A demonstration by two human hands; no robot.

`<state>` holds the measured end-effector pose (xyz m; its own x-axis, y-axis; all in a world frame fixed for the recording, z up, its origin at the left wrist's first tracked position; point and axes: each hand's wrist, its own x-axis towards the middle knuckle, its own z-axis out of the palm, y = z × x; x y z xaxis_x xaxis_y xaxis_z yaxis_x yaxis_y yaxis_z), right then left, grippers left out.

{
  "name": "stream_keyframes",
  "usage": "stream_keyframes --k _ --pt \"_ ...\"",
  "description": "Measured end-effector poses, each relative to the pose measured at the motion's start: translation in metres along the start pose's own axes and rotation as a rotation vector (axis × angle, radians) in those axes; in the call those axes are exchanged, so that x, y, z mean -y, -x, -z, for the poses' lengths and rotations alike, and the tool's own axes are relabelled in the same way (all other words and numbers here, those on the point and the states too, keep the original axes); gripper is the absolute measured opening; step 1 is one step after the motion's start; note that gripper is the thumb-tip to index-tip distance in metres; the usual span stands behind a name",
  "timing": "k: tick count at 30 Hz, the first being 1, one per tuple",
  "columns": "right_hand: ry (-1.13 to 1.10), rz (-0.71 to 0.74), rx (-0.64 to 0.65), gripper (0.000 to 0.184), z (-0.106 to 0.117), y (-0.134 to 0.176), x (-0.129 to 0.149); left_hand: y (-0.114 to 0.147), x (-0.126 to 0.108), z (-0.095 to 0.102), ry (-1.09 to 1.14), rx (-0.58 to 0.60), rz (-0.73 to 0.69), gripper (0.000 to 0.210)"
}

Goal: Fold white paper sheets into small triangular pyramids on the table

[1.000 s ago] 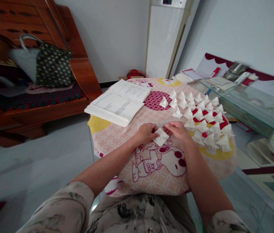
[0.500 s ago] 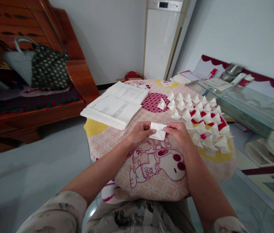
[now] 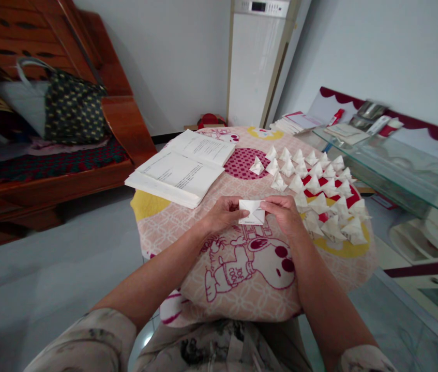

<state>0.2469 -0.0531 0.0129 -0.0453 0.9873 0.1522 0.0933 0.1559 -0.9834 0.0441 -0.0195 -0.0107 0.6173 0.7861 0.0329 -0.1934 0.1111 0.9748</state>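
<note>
Between my two hands is a small folded paper square [image 3: 252, 215], white with crease lines crossing it and a little print along its lower edge. My left hand [image 3: 222, 214] pinches its left side, thumb on the front face. At its upper right edge, my right hand [image 3: 282, 211] grips it between thumb and fingers. The square is held above the patterned tablecloth [image 3: 238, 294]. Just beyond my right hand stand several folded paper pieces [image 3: 287, 167] with pointed tips, set out in rows.
An open book [image 3: 182, 173] lies at the table's left. To the right, a glass shelf [image 3: 393, 165] carries a metal bowl and a red marker [image 3: 335, 117], with a paper stack [image 3: 295, 123] nearby. A wooden bench [image 3: 125, 124] holding a dotted bag [image 3: 74, 108] stands left.
The paper square has turned slightly and sits more level, its top edge now nearly horizontal. Both hands keep their hold. The whole view has shifted a little.
</note>
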Motion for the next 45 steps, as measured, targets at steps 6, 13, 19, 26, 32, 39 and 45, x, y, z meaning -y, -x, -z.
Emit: stream_keyframes --k 6,13,19,26,32,39,45 --pt "0.056 0.038 -0.026 0.019 0.002 0.0 0.0 0.001 -0.002 -0.003 -0.001 -0.012 0.011 0.035" --pt "-0.001 -0.026 -0.081 0.022 -0.002 0.0 -0.007 0.004 -0.003 -0.004 -0.062 -0.028 0.028 0.043" --pt "-0.133 -0.106 0.034 0.029 -0.005 -0.002 -0.006 0.003 -0.007 -0.004 -0.145 -0.135 -0.037 0.046" --pt "-0.026 -0.161 0.119 0.024 -0.003 -0.003 -0.003 0.002 -0.012 -0.003 -0.145 -0.186 -0.077 0.037" --pt "-0.068 -0.149 -0.001 0.023 -0.002 -0.003 -0.005 0.004 -0.011 -0.006 -0.196 -0.159 -0.041 0.03" --pt "-0.045 -0.178 -0.008 0.02 -0.004 -0.001 -0.005 0.003 -0.01 -0.006 -0.123 -0.135 -0.009 0.032" --pt "-0.04 -0.155 0.015 0.018 -0.003 0.0 -0.004 0.003 -0.009 -0.005 -0.139 -0.109 -0.039 0.033"
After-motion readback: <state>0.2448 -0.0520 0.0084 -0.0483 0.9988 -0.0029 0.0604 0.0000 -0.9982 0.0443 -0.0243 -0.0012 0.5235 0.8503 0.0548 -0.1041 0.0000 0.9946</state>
